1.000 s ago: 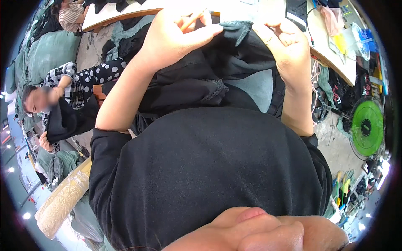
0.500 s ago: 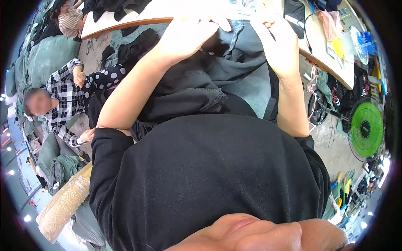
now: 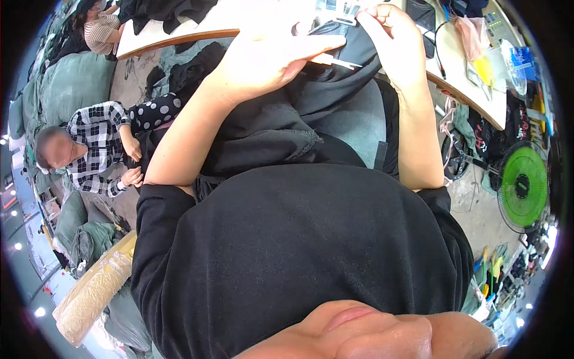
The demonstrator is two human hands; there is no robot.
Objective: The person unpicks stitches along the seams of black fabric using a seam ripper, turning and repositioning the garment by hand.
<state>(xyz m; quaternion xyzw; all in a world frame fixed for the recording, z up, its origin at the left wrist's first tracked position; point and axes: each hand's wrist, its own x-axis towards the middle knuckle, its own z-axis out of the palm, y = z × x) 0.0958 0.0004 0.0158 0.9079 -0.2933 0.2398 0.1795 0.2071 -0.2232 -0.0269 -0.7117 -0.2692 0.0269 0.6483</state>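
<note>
Dark grey cloth [image 3: 335,96] with overlocked seams runs from my lap up over the table's near edge. My left hand [image 3: 263,60] lies at its left side, thumb stretched along the fabric. From under its curled fingers sticks a small pointed tool [image 3: 338,61] with a pale handle and thin metal tip; its exact kind is unclear. My right hand [image 3: 397,48] pinches the cloth's edge between thumb and fingers. Between the hands, at the top, a shiny metal part [image 3: 345,11] like a sewing machine's foot and plate meets the cloth. Glare washes out the left knuckles.
The white table [image 3: 197,21] bears dark garments [image 3: 161,13] at left. A phone [image 3: 422,24], pink cloth [image 3: 472,36] and plastic cup [image 3: 508,66] lie at right. A green fan [image 3: 522,186] stands right. At left sits a co-worker in a checked shirt [image 3: 98,140], near a wrapped roll [image 3: 95,290].
My left hand has shifted right, and the pointed tool now shows beneath it. The cloth's edge between my hands has moved and folded. The co-worker's hands have come together.
</note>
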